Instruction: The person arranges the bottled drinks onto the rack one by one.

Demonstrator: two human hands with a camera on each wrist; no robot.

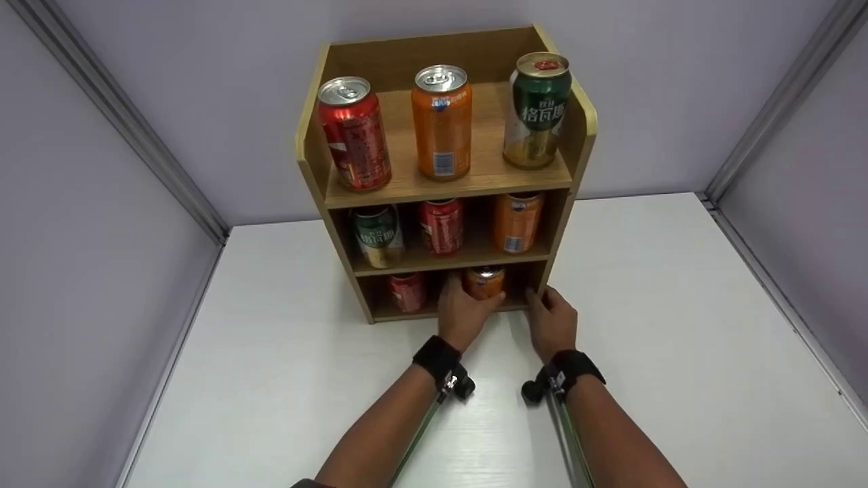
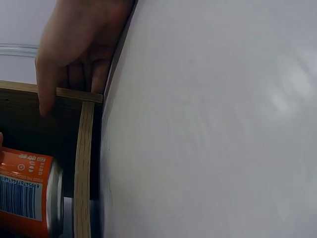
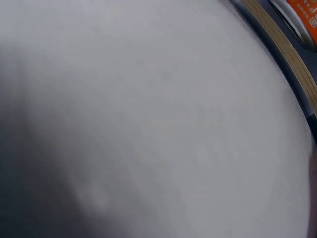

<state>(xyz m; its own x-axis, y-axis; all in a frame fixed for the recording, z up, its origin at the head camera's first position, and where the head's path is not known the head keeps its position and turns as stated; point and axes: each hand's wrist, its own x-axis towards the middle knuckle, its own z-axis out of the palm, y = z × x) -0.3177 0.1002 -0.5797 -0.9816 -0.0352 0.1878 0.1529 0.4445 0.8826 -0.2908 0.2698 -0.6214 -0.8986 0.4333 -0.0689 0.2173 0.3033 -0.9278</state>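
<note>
On the bottom level of a small wooden shelf [image 1: 447,263], an orange can [image 1: 487,283] sits between the thumb and fingers of my left hand [image 1: 464,316]. The left wrist view shows this can [image 2: 29,196] from the side, with its barcode and one fingertip at the frame's edge. My right hand [image 1: 555,324] grips the shelf's right side panel near its base, thumb inside and the other fingers outside, as the left wrist view shows of that hand [image 2: 81,39]. A red can [image 1: 408,293] stands left of my left hand on the same level.
The middle level carries a green-and-gold can [image 1: 380,237], a red can [image 1: 442,227] and an orange can [image 1: 517,224]. On top stand a red can [image 1: 355,135], an orange can [image 1: 442,125] and a green-and-gold can [image 1: 537,112]. Pale walls enclose the white table [image 1: 271,379].
</note>
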